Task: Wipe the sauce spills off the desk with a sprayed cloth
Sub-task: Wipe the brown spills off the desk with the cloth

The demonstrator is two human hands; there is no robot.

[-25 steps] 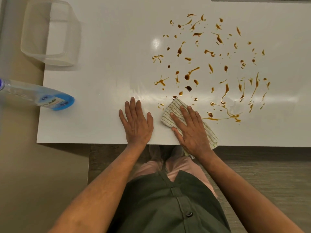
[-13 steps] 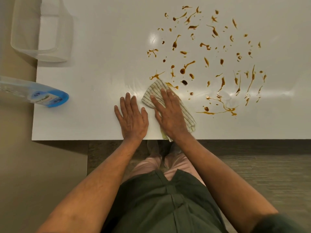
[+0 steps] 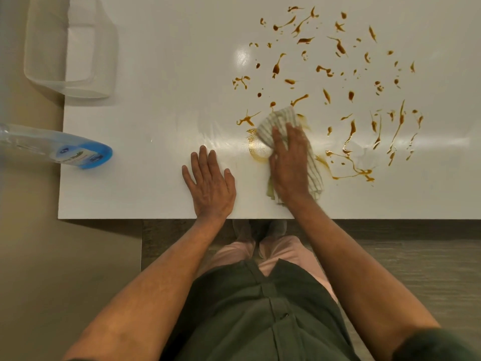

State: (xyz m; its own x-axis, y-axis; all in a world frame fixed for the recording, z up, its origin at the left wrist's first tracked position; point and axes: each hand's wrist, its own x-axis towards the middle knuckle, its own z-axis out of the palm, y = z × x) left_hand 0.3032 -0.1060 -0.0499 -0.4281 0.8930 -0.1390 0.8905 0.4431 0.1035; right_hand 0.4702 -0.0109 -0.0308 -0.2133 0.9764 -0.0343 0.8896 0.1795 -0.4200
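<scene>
The right hand presses flat, fingers straight, on the striped cloth near the desk's front edge, at the near side of the brown sauce spills. The left hand rests flat and released just beside it. A spray bottle overhangs the left edge; a clear plastic container sits at the far left corner.

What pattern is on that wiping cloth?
Thin dark stripes on a pale, off-white cloth, seen in the head view.

Both hands flat, fingers straight
</scene>
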